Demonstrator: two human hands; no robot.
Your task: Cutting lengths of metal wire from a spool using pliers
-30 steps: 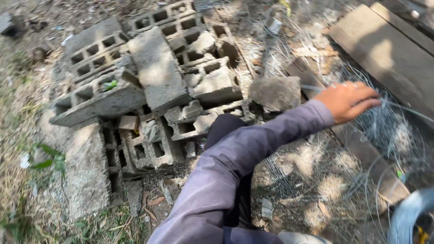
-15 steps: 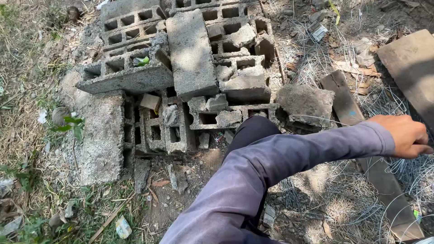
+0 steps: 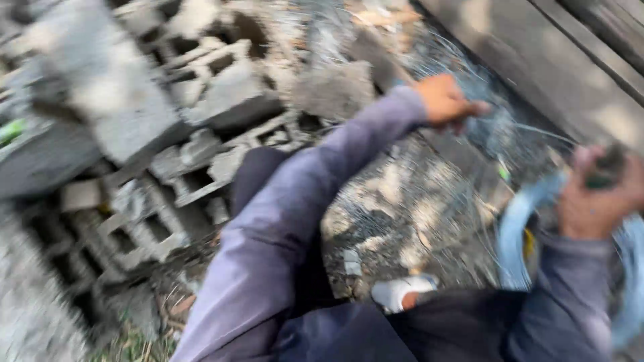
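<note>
**Hands on thin wire beside a heap of broken concrete blocks**

Frame is motion-blurred, details soft. Left hand [image 3: 446,102] stretched out ahead on a long purple sleeve [image 3: 295,221], fingers curled together at the edge of a tangle of thin wire [image 3: 429,208]. It looks pinched on a strand, but blur makes the exact contact unclear. The wire is fine, pale grey and shiny, a loose springy mess of loops spread flat over dirt and dry leaves, between the person's knees and the wooden planks [image 3: 537,60] at upper right. One single strand runs from near the left hand toward the right side of the frame.

Right hand [image 3: 597,198] is at the right edge, closed in a fist around a dark small object [image 3: 607,167]; what it is cannot be told. Just beside and below that hand sits a pale blue-grey coil [image 3: 513,234], curved like a hoop, wrapping around the wrist area; a bit of yellow shows next to it.

Left half of view: pile of grey hollow concrete blocks [image 3: 201,100], many cracked, lying at odd angles, one flat slab tilted on top. A white shoe toe [image 3: 399,291] pokes out below the dark trousers, resting on the wire mess. The ground is dappled with sun.
</note>
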